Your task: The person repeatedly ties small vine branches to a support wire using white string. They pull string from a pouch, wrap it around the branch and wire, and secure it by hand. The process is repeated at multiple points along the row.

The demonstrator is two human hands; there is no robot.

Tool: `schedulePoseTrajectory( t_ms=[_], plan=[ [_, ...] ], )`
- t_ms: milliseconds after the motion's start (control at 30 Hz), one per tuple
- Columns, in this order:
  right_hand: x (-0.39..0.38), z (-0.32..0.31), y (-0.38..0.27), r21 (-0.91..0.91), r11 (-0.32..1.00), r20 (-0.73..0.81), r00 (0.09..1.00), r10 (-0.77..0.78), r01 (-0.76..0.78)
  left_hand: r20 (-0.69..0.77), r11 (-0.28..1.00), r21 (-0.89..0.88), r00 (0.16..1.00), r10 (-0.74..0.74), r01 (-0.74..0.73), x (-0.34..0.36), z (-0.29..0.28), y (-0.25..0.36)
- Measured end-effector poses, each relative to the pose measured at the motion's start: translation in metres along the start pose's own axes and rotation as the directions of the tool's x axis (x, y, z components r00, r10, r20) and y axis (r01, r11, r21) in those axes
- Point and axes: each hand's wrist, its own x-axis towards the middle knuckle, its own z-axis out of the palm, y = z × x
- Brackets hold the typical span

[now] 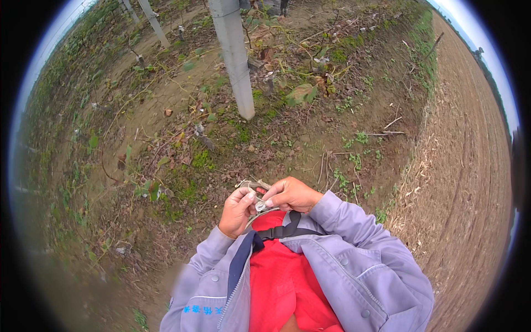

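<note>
Close in front of my waist, my left hand (237,212) is closed, its thumb and forefinger pinching a thin pale strand (253,195). My right hand (293,195) meets it from the other side, thumb and fingers pressed together on the same strand. Between the two hands sits a small whitish, crumpled-looking bundle (260,206). Just behind the fingertips shows a small red piece (260,190), partly covered, whose kind I cannot make out. A thin brownish, stick-like thing (255,183) lies beyond it.
A grey square post (235,61) stands in the ground ahead, with more posts (154,24) farther left. Around them grow trailing vines, weeds and a large leaf (302,94). Twigs (386,133) lie on the soil. To the right runs a brown, straw-strewn field (464,144).
</note>
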Motion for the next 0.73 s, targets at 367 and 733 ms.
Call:
schedulePoseTrajectory(
  t_ms=[367,733],
  plan=[
    [0.01,0.0,0.003,0.462,0.846,-0.113,0.964,-0.239,0.264,0.095,0.983,-0.041,0.979,0.182,-0.179,0.016,0.01,0.002],
    [0.025,0.002,0.019,-0.728,0.592,-0.26,0.66,-0.704,0.345,0.54,0.259,0.751,0.791,0.288,-0.607,0.011,0.019,0.035]
  ],
)
